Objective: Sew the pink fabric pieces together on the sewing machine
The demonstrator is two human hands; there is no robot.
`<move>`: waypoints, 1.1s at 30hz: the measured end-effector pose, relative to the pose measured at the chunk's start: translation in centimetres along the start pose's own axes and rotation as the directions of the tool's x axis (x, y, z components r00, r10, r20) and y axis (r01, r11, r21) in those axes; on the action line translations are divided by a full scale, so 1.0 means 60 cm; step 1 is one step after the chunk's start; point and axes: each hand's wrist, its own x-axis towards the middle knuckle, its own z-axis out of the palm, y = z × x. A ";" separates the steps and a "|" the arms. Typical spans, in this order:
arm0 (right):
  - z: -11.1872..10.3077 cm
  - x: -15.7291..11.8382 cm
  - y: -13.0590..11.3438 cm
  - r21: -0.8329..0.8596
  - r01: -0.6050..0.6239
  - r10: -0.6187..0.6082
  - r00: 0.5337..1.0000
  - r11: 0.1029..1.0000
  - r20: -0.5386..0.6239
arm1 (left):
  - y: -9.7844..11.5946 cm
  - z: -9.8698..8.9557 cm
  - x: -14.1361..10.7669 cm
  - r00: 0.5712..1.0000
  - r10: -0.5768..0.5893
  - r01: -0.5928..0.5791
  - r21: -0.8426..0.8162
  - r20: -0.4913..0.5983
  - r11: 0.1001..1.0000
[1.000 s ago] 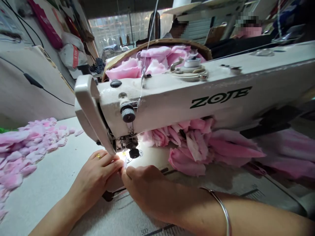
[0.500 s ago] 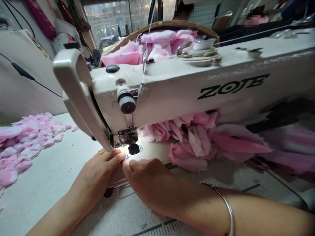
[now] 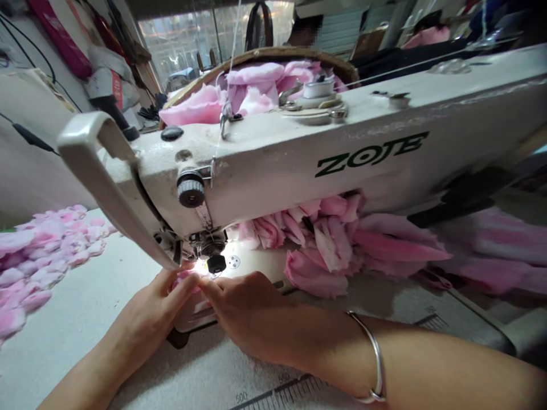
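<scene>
- So, the step in hand looks like setting a small pink fabric scrap [image 3: 184,279] at the needle [image 3: 209,263] of my ZOTE sewing machine [image 3: 273,154], just in front of the presser foot [image 3: 212,250].
- My left hand [image 3: 149,310] is narrowed to a tight pinch on that scrap, its fingers holding it by the lit needle area.
- My right hand [image 3: 252,319] is narrow too, its fingertips [image 3: 205,285] meeting the scrap from the other side. I can't tell whether they grip it.
- This spot calls for steady placement, with my fingertips clear of the needle.
- Behind the machine, a round woven basket [image 3: 256,55] is heaped with pink fabric pieces [image 3: 252,85].
- More pink pieces lie loose in a pile [image 3: 43,250] on the white sewing table [image 3: 72,336] to my left, and a larger mass of pink fabric [image 3: 325,250] bunches behind the needle, under the machine's arm.
</scene>
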 end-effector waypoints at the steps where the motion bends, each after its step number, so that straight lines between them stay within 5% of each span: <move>1: 0.004 0.006 -0.001 0.081 -0.042 0.041 0.999 0.996 0.010 | 0.000 0.000 0.000 1.000 -0.024 0.024 0.001 -0.020 1.000; 6: -0.010 0.013 -0.004 0.223 -0.126 0.107 0.990 0.967 0.096 | 0.005 -0.002 0.000 0.984 -0.176 0.176 0.083 -0.008 0.981; 14: -0.033 -0.007 -0.014 -0.053 0.043 -0.041 0.998 0.998 0.055 | 0.007 -0.013 0.010 0.992 0.127 -0.125 0.375 0.020 0.919; 21: -0.050 -0.005 -0.014 -0.093 0.147 -0.130 0.977 0.985 0.168 | 0.015 -0.014 0.021 0.993 0.099 -0.111 0.265 0.056 0.958; 24: -0.050 -0.003 -0.015 -0.096 0.158 -0.135 0.969 0.983 0.209 | 0.016 -0.020 0.021 0.986 0.065 -0.085 0.127 0.156 0.988; 27: -0.041 -0.002 -0.016 -0.088 0.134 -0.119 0.981 0.987 0.155 | 0.015 -0.023 0.018 0.977 0.011 -0.016 0.017 0.214 1.000; 33: -0.031 -0.007 -0.019 -0.140 0.104 -0.094 0.992 0.985 0.080 | 0.005 -0.013 0.006 0.987 -0.007 0.003 0.027 0.161 1.000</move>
